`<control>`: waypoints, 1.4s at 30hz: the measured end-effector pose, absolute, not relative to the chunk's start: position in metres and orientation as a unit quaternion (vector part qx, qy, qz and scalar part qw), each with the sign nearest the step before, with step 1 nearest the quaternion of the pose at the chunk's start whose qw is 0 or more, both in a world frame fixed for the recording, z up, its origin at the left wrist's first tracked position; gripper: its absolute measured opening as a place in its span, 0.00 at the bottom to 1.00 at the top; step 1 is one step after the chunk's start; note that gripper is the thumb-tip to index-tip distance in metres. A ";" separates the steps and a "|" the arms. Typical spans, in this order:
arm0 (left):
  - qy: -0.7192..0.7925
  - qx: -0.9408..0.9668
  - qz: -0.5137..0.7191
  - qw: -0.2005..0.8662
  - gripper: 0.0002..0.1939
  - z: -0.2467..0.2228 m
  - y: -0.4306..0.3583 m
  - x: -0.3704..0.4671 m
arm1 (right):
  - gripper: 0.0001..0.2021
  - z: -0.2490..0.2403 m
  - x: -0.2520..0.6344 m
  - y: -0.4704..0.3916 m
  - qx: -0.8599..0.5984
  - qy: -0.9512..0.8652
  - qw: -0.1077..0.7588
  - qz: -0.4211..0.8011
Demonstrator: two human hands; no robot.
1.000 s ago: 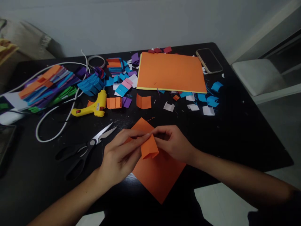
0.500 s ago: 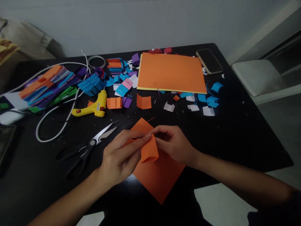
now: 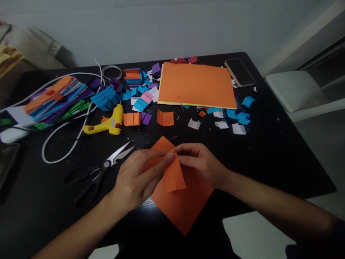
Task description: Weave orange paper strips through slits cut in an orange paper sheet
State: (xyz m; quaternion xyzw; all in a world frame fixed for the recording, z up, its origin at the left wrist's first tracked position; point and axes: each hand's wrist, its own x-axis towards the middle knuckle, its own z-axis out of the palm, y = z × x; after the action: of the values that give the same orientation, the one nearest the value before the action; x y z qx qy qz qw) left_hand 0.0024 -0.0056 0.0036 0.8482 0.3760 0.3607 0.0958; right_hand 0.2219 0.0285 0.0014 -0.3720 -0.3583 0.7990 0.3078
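A small folded strip of orange paper (image 3: 175,176) is pinched between my two hands at its upper end, its lower end hanging free. My left hand (image 3: 141,178) has its thumb and fingers closed on the strip's top left. On the right side, my right hand (image 3: 202,162) grips the top edge with bent fingers, partly hidden behind the paper. Beneath both hands an orange sheet (image 3: 185,212) lies turned like a diamond on the black table. Open scissors (image 3: 106,164) rest to the left of my left hand.
A yellow glue gun (image 3: 114,122) and a white cable (image 3: 48,158) lie at left. Behind are folded paper bundles (image 3: 59,95), a stack of orange sheets (image 3: 198,84), a phone (image 3: 239,72) and scattered scraps (image 3: 194,124).
The folded strip's lower end has swung down and slightly right, looking flatter and longer now. Both hands keep nearly the same place.
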 end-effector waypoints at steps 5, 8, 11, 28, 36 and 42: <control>0.385 0.851 0.350 0.068 0.21 0.002 -0.005 0.001 | 0.09 0.004 0.221 0.029 -0.348 -0.304 0.315 0.829; 0.382 0.850 0.353 0.082 0.23 0.000 -0.005 0.000 | 0.08 0.004 0.221 0.029 -0.356 -0.360 0.325 0.799; 0.375 0.844 0.365 0.114 0.25 0.001 -0.004 0.000 | 0.08 0.004 0.221 0.029 -0.360 -0.417 0.334 0.765; 0.482 0.713 0.418 0.291 0.04 0.005 -0.010 0.011 | 0.08 0.002 0.218 0.019 -0.380 -0.566 0.409 0.606; 0.491 0.700 0.426 0.296 0.04 0.003 -0.010 0.011 | 0.08 0.003 0.218 0.017 -0.372 -0.529 0.402 0.648; 0.490 0.704 0.425 0.290 0.04 0.003 -0.009 0.012 | 0.04 0.004 0.218 0.018 -0.383 -0.571 0.405 0.602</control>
State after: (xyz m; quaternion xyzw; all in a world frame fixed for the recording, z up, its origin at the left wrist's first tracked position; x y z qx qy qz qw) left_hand 0.0120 -0.0094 0.0032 0.7039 0.4899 0.4248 0.2897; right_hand 0.2175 0.0181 0.0035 -0.3832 -0.5715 0.6024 0.4046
